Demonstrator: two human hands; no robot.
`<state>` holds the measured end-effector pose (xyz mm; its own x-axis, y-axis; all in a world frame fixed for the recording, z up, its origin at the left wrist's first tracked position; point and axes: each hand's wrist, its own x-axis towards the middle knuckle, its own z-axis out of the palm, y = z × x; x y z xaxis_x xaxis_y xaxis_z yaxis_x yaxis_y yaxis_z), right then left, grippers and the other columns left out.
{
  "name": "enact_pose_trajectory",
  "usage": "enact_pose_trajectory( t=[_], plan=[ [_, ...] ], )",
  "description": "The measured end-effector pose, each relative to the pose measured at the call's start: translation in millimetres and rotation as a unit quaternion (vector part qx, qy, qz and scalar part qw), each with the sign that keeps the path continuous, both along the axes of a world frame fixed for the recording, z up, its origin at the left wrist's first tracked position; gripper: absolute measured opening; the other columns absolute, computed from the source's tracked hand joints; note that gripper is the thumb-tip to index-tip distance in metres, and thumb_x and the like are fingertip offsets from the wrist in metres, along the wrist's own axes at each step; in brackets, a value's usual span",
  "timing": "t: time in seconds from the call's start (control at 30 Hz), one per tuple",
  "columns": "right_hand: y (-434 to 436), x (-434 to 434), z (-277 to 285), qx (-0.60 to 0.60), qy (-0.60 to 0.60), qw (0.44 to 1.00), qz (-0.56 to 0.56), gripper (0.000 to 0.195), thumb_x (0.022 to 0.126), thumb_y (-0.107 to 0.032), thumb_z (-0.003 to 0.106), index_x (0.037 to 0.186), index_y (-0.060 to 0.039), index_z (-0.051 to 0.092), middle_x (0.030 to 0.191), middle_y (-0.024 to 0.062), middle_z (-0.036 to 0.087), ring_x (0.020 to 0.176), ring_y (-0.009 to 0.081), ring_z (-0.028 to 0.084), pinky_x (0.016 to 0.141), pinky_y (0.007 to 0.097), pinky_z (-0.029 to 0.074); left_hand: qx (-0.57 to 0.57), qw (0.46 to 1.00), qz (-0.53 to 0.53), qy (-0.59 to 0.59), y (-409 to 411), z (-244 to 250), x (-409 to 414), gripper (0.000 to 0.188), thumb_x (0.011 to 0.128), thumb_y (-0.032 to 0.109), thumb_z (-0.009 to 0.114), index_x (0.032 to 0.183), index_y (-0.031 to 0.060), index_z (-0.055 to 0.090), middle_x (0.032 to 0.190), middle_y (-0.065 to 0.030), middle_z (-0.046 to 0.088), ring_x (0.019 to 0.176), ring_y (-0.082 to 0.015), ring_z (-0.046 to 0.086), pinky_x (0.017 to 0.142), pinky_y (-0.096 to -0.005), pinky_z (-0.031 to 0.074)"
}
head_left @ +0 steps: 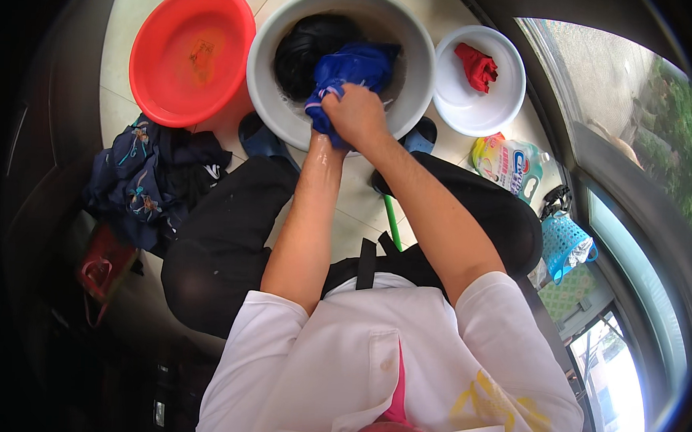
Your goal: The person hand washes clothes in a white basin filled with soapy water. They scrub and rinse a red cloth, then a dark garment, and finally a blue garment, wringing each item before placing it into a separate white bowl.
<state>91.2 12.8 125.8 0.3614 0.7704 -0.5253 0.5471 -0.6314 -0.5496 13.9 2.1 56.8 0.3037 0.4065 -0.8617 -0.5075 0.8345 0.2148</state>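
Over a large grey basin [420,64], my right hand [358,115] grips a wet blue garment [354,65] with pink-and-white trim. My left hand [321,134] holds the same cloth from below; the bunched fabric and my right hand cover its fingers. Water glistens on the left wrist and forearm. The garment's far part spreads down into the basin. Beside it, a black wet cloth [306,52] lies in cloudy water with some suds at the edge.
A red basin [174,67] stands left; a white basin [464,114] with a red cloth [478,67] stands right. Dark clothes [147,180] are heaped by my left knee. Detergent containers [510,164] and a blue perforated basket [565,241] line the right side. A green stick [391,220] lies between my legs.
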Motion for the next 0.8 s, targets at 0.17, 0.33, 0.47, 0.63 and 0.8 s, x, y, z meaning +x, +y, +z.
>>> enact_pose_trajectory(
  t=[0.17, 0.33, 0.47, 0.63, 0.8],
  plan=[
    [5, 42, -49, -0.013, -0.108, 0.994, -0.029, 0.036, 0.091, -0.034, 0.058, 0.088, 0.0004, 0.071, 0.088, 0.0269, 0.071, 0.086, 0.0452, 0.07, 0.082, 0.0519, 0.056, -0.037, 0.999, 0.002, -0.024, 0, -1, 30, 0.059, 0.095, 0.056, 0.064, 0.132, 0.0105, 0.057, 0.122, -0.0092, 0.068, 0.11, -0.0264, 0.067, 0.096, -0.0437, 0.055],
    [-33, -31, 7, 0.014, 0.019, 0.999, 0.042, 0.03, 0.087, -0.031, 0.061, 0.083, -0.0014, 0.065, 0.081, 0.0274, 0.069, 0.08, 0.0475, 0.067, 0.078, 0.0544, 0.054, 0.061, 0.986, 0.064, -0.138, -21, -86, -29, 0.059, 0.096, 0.057, 0.061, 0.133, 0.0105, 0.057, 0.123, -0.0085, 0.067, 0.112, -0.0245, 0.066, 0.097, -0.043, 0.054],
    [-19, -18, -10, 0.014, -0.041, 0.998, 0.041, 0.028, 0.085, -0.031, 0.062, 0.083, -0.0031, 0.066, 0.08, 0.0253, 0.069, 0.079, 0.0453, 0.068, 0.076, 0.0534, 0.055, -0.046, 0.992, 0.052, -0.109, -24, -47, 2, 0.058, 0.098, 0.056, 0.059, 0.134, 0.0108, 0.057, 0.125, -0.0081, 0.067, 0.114, -0.0239, 0.065, 0.099, -0.0427, 0.054],
    [25, 73, -62, -0.098, -0.146, 0.982, 0.067, 0.044, 0.094, -0.042, 0.059, 0.101, -0.002, 0.075, 0.101, 0.0245, 0.074, 0.101, 0.0406, 0.071, 0.091, 0.0475, 0.056, -0.041, 0.997, 0.028, -0.052, -27, 0, 37, 0.056, 0.1, 0.053, 0.057, 0.135, 0.0091, 0.057, 0.13, -0.0086, 0.064, 0.119, -0.0248, 0.062, 0.103, -0.0456, 0.051],
    [13, 133, -74, -0.073, -0.242, 0.965, 0.069, 0.027, 0.093, -0.031, 0.061, 0.104, -0.0061, 0.062, 0.099, 0.0187, 0.074, 0.096, 0.0385, 0.071, 0.085, 0.0489, 0.056, 0.059, 0.969, -0.213, 0.106, -29, -3, 16, 0.064, 0.102, 0.04, 0.054, 0.155, 0.0104, 0.032, 0.154, -0.0144, 0.041, 0.139, -0.0331, 0.043, 0.106, -0.0583, 0.041]
  ],
)
